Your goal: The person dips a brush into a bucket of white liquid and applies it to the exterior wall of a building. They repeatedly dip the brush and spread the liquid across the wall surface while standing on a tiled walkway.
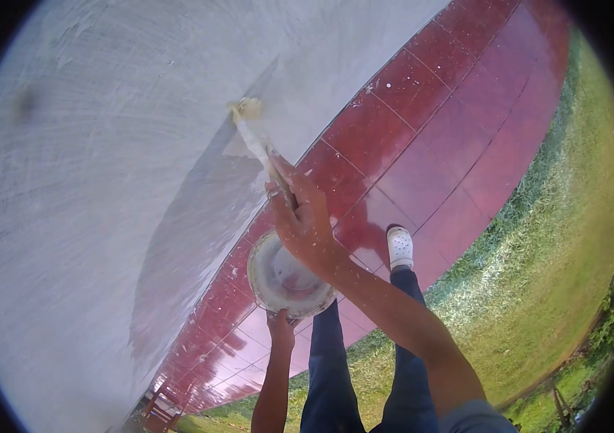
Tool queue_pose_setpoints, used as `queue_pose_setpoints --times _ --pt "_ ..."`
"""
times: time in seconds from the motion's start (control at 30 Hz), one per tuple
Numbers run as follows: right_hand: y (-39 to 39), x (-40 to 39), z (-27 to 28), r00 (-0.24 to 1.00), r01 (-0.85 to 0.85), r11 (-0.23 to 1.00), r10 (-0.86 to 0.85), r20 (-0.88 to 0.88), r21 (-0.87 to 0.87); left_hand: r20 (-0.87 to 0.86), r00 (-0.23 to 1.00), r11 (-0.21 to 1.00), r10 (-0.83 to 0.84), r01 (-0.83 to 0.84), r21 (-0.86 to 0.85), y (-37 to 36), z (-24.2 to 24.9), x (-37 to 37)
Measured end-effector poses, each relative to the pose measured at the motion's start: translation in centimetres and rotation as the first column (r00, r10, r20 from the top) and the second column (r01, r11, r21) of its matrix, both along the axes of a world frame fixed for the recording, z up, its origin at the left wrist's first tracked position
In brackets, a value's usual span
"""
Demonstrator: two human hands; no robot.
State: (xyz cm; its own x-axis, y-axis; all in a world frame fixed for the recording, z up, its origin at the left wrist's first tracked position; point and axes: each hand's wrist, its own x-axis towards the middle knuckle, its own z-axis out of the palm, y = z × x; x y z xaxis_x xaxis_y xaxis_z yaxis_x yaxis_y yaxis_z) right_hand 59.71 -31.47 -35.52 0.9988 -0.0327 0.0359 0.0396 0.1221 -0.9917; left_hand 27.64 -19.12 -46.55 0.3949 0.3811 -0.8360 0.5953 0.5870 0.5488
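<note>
My right hand (302,209) is closed round the handle of a paintbrush (255,141), whose pale bristles touch the whitish wall (90,159). Below that hand, my left hand (281,321) grips the lower rim of a round container (285,278) smeared with white. Some white liquid or residue shows inside it, and my right wrist covers part of its rim. White specks dot the fingers of my right hand.
Red floor tiles (422,144) with white spots run diagonally along the wall's base. Grass (537,289) lies beyond them at the right. My foot in a white clog (400,247) stands on the tiles. A wooden object (161,413) is at the bottom left.
</note>
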Motion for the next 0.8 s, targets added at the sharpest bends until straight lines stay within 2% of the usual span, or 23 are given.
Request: queue_pose_setpoints --times 0.03,0.07,0.13,0.17,0.23,0.27,0.3,0.33,0.37,0.4,0.47,0.53,0.57,0.63,0.67,0.7,0.73,0.77,0.8 --pt "0.0 -1.6 -0.1 0.995 -0.092 0.996 0.092 0.029 0.015 -0.017 1.0 1.0 0.008 -0.008 -0.011 -0.1 -0.4 -0.6" --pt "-0.5 -1.8 -0.5 0.996 -0.087 0.996 0.087 0.015 0.018 -0.032 0.999 1.0 0.003 -0.003 -0.009 -0.1 -0.5 -1.0" --pt "-2.5 -2.0 -0.2 0.913 -0.405 0.909 0.408 0.007 -0.095 -0.107 0.994 0.999 0.038 -0.037 0.011 -0.7 -0.7 -2.2" --pt "-4.3 -0.7 0.1 0.847 -0.532 0.833 0.523 -0.1 -0.149 -0.113 0.993 0.999 0.041 -0.041 0.007 -1.1 -0.9 -2.6" --pt "-7.0 3.9 0.2 0.796 -0.579 0.814 0.556 -0.239 -0.037 -0.105 0.992 0.997 0.068 -0.071 -0.017 -1.1 -1.1 -3.7" --pt "-8.7 6.7 -0.2 0.852 -0.491 0.871 0.478 -0.212 -0.011 -0.108 0.992 0.997 0.067 -0.07 -0.018 -1.3 -1.0 -3.8" --pt "-11.2 9.9 1.9 0.855 -0.449 0.892 0.415 -0.312 -0.044 -0.142 0.987 0.997 0.073 -0.074 -0.006 -1.6 -0.8 -3.8" --pt "-13.6 12.4 2.2 0.915 -0.364 0.928 0.34 -0.219 -0.082 -0.175 0.981 0.997 0.08 -0.08 0.006 -1.9 -0.5 -3.9" --pt "-16.0 14.6 2.5 0.919 -0.28 0.958 0.25 -0.303 -0.058 -0.178 0.981 0.997 0.081 -0.081 0.007 -1.9 -0.3 -3.9" --pt "-18.0 16.3 2.5 0.937 -0.201 0.978 0.176 -0.301 -0.052 -0.172 0.981 0.996 0.087 -0.088 0.0 -2.1 -0.2 -4.0" --pt "-19.8 18.9 2.1 0.978 0.095 0.995 -0.091 -0.185 0.011 -0.17 0.981 0.995 0.098 -0.1 -0.007 -2.4 -0.2 -4.0" --pt "-22.0 21.8 0.5 0.966 0.225 0.973 -0.229 -0.123 -0.044 -0.188 0.978 0.996 0.087 -0.089 -0.001 -2.4 0.1 -3.8" --pt "-21.7 21.9 -0.5 0.965 0.227 0.973 -0.23 -0.126 -0.04 -0.19 0.978 0.996 0.086 -0.087 0.003 -2.3 0.2 -3.6" --pt "-17.5 21.6 0.4 0.933 0.339 0.941 -0.339 -0.122 -0.024 -0.191 0.978 0.997 0.081 -0.083 -0.003 -2.4 0.4 -3.2" --pt "-15.0 20.5 -1.6 0.952 0.278 0.956 -0.262 -0.158 0.095 -0.192 0.978 0.997 0.077 -0.079 -0.005 -2.3 0.4 -3.3" --pt "-10.6 17.1 -0.9 0.98 0.194 0.966 -0.186 -0.065 0.168 -0.187 0.979 0.996 0.081 -0.084 -0.01 -2.6 0.1 -3.3" --pt "-6.4 13.3 -1.8 0.979 0.203 0.974 -0.201 -0.036 0.099 -0.18 0.98 0.996 0.084 -0.089 -0.015 -2.7 -0.1 -3.2" --pt "-3.1 9.1 -1.6 0.969 0.217 0.976 -0.214 0.126 -0.01 -0.177 0.981 0.996 0.083 -0.088 -0.019 -3.0 -0.2 -3.1" --pt "-1.1 4.2 -0.8 0.997 0.066 0.996 -0.064 0.037 -0.061 -0.181 0.979 0.995 0.096 -0.101 -0.018 -3.1 -0.2 -3.0"
